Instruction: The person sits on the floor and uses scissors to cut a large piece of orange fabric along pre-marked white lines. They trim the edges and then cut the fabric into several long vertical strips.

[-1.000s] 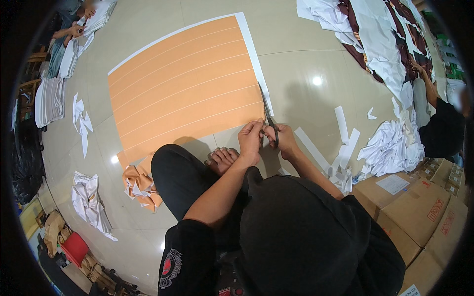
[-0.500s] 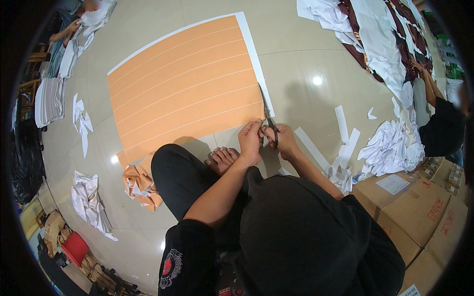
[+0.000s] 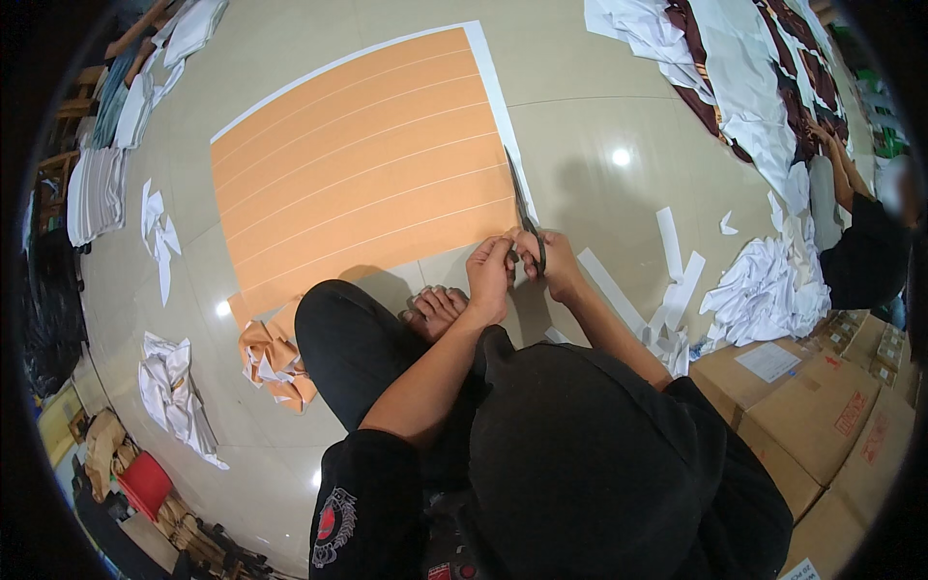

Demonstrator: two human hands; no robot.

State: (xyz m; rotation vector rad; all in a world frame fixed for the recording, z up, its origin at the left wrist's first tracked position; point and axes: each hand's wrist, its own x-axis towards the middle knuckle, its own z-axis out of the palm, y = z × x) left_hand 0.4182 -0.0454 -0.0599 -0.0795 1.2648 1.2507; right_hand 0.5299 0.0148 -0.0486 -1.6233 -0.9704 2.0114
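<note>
A large orange sheet (image 3: 367,145), seemingly cloth, with thin white lines and a white border lies on the floor before me. My left hand (image 3: 490,273) pinches its near right corner, fingers closed. Beside it, my right hand (image 3: 557,268) grips the dark handles of a pair of scissors (image 3: 525,208). The blades point away from me along the sheet's right side, where the orange meets the white border. How far apart the blades stand is hard to make out.
Crumpled orange scraps (image 3: 275,362) lie left of my knee (image 3: 338,319). White strips (image 3: 677,290) and a white cloth heap (image 3: 768,285) lie to the right, near cardboard boxes (image 3: 802,416). A co-worker's arm (image 3: 841,159) reaches over brown and white fabric (image 3: 739,87). Folded cloths (image 3: 97,198) sit at left.
The scissors have edged slightly farther up the sheet's right side, and my right hand's grip has shifted a little. My left hand stays at the corner. A person at the far left has moved partly out of view.
</note>
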